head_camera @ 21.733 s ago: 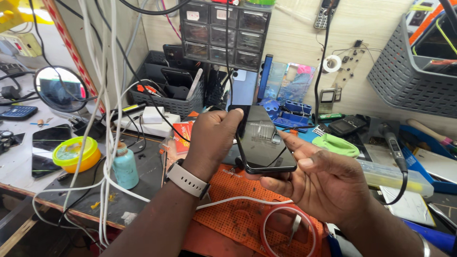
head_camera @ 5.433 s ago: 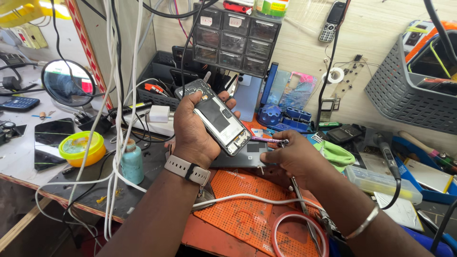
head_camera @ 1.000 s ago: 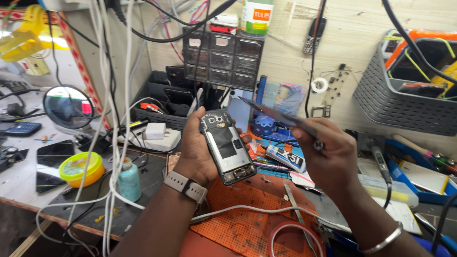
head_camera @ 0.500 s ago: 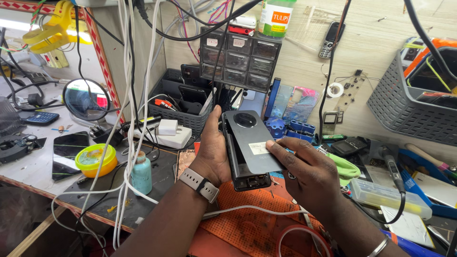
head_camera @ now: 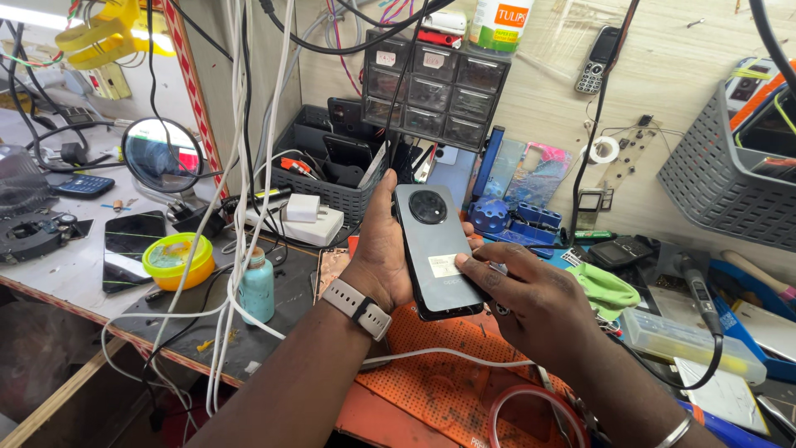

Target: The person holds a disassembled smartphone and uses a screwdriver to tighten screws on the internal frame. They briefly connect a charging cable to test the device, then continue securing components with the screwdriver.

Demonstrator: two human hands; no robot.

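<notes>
Near the left edge of the tabletop (head_camera: 75,274) lay a dark phone screen (head_camera: 128,247), with a round yellow tub (head_camera: 176,259) just beside it and a round mirror (head_camera: 162,156) standing behind them. White cables (head_camera: 240,182) hung down in front of a small teal bottle (head_camera: 256,286), which stood upright on a black mat toward the front edge. Behind it, a white charger block (head_camera: 303,207) rested on a white box, next to a grey tray of phone parts (head_camera: 332,178) at the back edge.

The left hand (head_camera: 383,253), a pale watch (head_camera: 358,308) on its wrist, was wrapped around the left side of a dark grey smartphone (head_camera: 437,249) and held it upright above the orange perforated mat (head_camera: 448,377), roughly at the middle of the tabletop. The phone showed its back, with a round camera ring at the top and a small pale sticker lower down. The right hand (head_camera: 539,303) was closed partly around the phone's lower right edge, its forefinger lying across the back next to the sticker, so both hands gripped the same phone.

Behind the phone a small drawer cabinet (head_camera: 433,93) stood against the wall. Farther right lay a green cloth (head_camera: 608,289), then a clear plastic box (head_camera: 688,342), and a grey basket (head_camera: 730,174) hung near the right edge.
</notes>
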